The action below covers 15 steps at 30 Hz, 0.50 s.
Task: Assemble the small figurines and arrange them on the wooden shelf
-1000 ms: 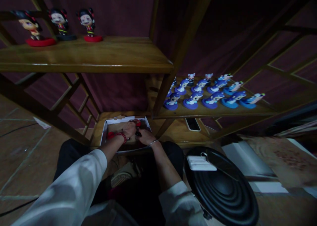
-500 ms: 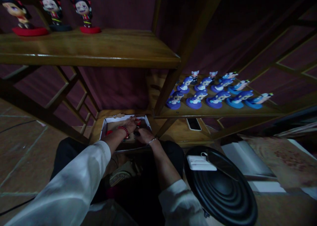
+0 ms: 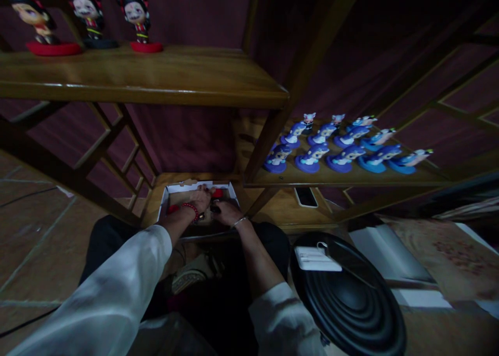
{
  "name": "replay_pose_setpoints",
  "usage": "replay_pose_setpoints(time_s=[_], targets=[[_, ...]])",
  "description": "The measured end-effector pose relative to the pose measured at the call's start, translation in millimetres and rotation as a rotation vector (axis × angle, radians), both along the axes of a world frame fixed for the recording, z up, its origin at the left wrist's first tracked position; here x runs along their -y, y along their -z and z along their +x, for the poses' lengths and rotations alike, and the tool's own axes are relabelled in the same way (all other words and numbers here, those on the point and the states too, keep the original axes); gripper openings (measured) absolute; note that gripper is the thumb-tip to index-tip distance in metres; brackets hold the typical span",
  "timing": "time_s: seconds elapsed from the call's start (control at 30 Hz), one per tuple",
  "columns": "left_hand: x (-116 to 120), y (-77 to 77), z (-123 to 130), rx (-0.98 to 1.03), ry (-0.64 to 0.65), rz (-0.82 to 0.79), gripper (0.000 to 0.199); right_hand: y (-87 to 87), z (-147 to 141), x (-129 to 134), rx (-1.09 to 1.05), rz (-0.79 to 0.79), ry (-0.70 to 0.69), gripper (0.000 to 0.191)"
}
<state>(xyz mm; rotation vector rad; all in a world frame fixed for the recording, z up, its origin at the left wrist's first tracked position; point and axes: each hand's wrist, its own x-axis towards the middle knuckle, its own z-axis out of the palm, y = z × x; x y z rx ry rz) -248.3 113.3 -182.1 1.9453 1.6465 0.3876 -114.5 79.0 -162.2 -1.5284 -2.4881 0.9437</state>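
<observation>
Your left hand [image 3: 200,198] edges toward nine o'clock, baring more of the red piece [image 3: 218,193]; your right hand [image 3: 227,213] meets a dark piece [image 3: 214,209], both grips unclear.

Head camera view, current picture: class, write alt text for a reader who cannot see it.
Two bare hands, left and right, work inside a shallow open box on a low wooden surface. Three figurines stand on a shelf at upper left; rows of blue-and-purple figurines fill a lower shelf to the right.
</observation>
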Motion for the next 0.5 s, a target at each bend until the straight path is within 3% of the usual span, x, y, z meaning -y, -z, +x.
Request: replay_pose_setpoints(time_s=[0.1, 0.17, 0.37, 0.5], targets=[[1, 2.0, -6, -0.01, -0.016, 0.023, 0.033, -0.8, -1, -1, -0.043, -0.016, 0.046, 0.018], [1, 4.1, -12, 0.095, -0.073, 0.037, 0.035, 1.0, -2, -3, -0.076, -0.022, 0.101, 0.016], [11, 0.2, -25, 0.521, -0.311, 0.036, 0.03, 19.3, -6, -11, -0.435, -0.052, 0.335, 0.023], [29, -10.8, -30, 1.044, -0.472, -0.195, 0.03, 30.9, -12, -15, -0.731, -0.159, 0.415, 0.027]])
